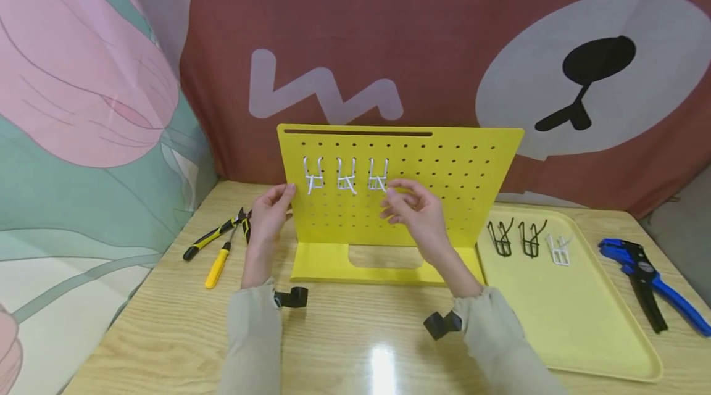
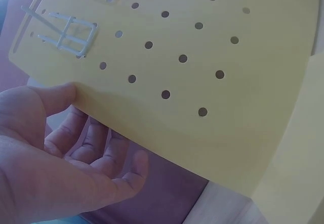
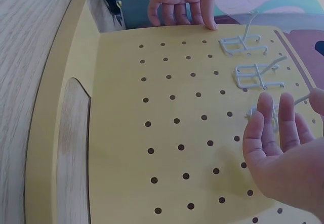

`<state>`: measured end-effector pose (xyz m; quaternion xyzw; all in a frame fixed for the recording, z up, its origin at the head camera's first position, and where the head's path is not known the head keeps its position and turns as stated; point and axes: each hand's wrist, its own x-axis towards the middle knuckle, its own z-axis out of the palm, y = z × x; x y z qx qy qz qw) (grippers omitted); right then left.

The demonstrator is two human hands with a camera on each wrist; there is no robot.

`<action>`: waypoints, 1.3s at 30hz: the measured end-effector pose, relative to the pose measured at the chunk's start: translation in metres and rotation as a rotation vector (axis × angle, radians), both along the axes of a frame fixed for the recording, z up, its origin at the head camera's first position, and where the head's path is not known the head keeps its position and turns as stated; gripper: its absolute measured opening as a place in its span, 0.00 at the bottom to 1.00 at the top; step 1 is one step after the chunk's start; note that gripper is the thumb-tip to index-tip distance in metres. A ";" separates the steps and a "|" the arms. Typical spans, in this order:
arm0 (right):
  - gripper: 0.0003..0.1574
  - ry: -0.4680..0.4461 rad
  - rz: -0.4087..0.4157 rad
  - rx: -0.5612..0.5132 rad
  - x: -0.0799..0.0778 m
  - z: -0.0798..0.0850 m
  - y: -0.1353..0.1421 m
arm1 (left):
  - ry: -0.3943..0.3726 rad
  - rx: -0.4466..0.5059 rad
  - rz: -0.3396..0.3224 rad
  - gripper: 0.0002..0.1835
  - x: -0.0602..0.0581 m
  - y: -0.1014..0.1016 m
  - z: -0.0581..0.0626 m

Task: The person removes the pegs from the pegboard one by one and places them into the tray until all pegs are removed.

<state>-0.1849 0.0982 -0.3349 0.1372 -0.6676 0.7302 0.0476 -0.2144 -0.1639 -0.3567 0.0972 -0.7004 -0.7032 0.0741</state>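
Observation:
A yellow pegboard (image 1: pixel 455 197) stands upright on its base, with three white wire hooks (image 1: pixel 347 176) in a row at its upper left. My left hand (image 1: pixel 270 210) holds the board's left edge, thumb on the front face and the other fingers at and behind the edge. In the left wrist view that thumb (image 2: pixel 61 97) lies just beside the nearest hook. My right hand (image 1: pixel 416 213) is at the third hook from the left, its thumb by the prong's tip. Loosely bent, spread fingers (image 3: pixel 263 133) partly cover that hook in the right wrist view.
Right of the board lies a pale yellow tray (image 1: pixel 583 321) with two black wire hooks (image 1: pixel 531 239) and a white one (image 1: pixel 560 251). Blue-and-black pliers (image 1: pixel 644 274) lie beyond it. Pliers with yellow-and-black handles (image 1: pixel 208 239) and a yellow-handled screwdriver (image 1: pixel 218 266) lie left.

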 end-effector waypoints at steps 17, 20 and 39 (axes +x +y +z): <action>0.17 0.061 -0.021 0.050 -0.006 0.004 -0.012 | -0.006 -0.008 0.001 0.22 -0.001 0.001 -0.001; 0.17 0.051 -0.013 0.087 -0.007 0.005 -0.013 | -0.004 -0.012 -0.001 0.22 0.000 0.000 -0.001; 0.15 0.127 0.015 0.117 -0.004 0.005 -0.011 | -0.025 -0.021 0.000 0.23 0.002 0.000 0.001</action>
